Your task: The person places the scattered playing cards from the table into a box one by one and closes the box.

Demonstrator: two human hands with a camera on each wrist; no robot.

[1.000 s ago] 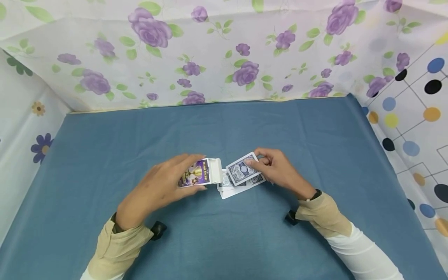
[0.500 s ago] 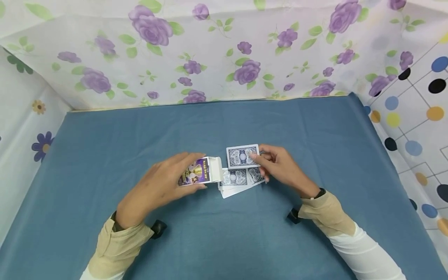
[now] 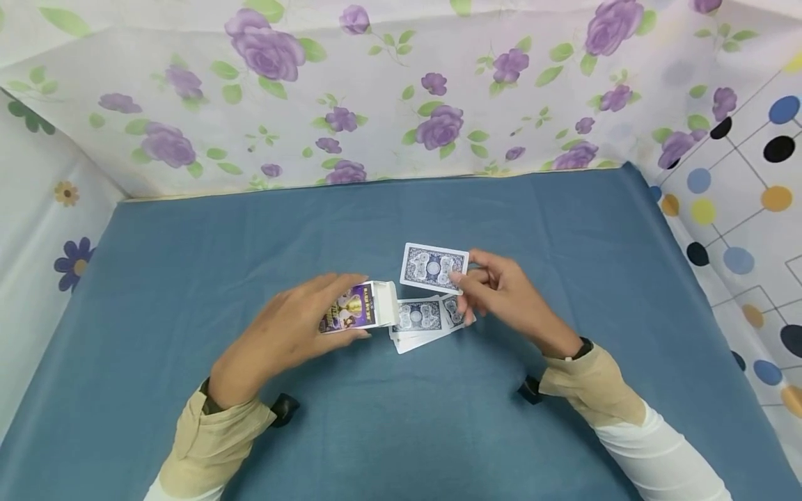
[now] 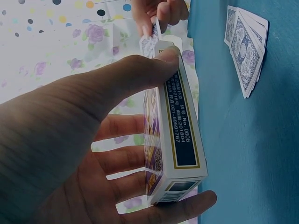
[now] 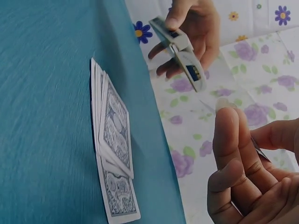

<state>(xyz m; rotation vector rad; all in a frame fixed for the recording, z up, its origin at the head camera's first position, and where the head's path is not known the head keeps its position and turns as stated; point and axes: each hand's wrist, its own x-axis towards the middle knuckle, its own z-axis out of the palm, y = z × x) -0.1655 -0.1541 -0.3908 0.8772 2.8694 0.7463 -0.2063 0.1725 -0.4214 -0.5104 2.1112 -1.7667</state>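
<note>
My left hand [image 3: 288,334] grips a purple and white playing card box [image 3: 351,308] by its edges, with its white open end facing right. In the left wrist view the thumb presses the narrow side of the card box [image 4: 180,126]. My right hand [image 3: 507,296] pinches a blue-backed playing card [image 3: 434,268] between thumb and fingers, patterned back up. Below that card, a loose pile of playing cards [image 3: 416,316] lies on the cloth, slightly fanned. The right wrist view shows the pile [image 5: 114,126] from the side; there the fingers [image 5: 229,140] hide most of the held card.
A blue cloth [image 3: 401,424] covers the table. Behind it hangs a white sheet with purple flowers [image 3: 438,129]. A dotted sheet [image 3: 739,261] borders the right side, and another flowered sheet [image 3: 78,264] borders the left.
My right hand has lifted the card away from the pile, moving it up and slightly right and turning it nearly level. The left hand and box stay in place.
</note>
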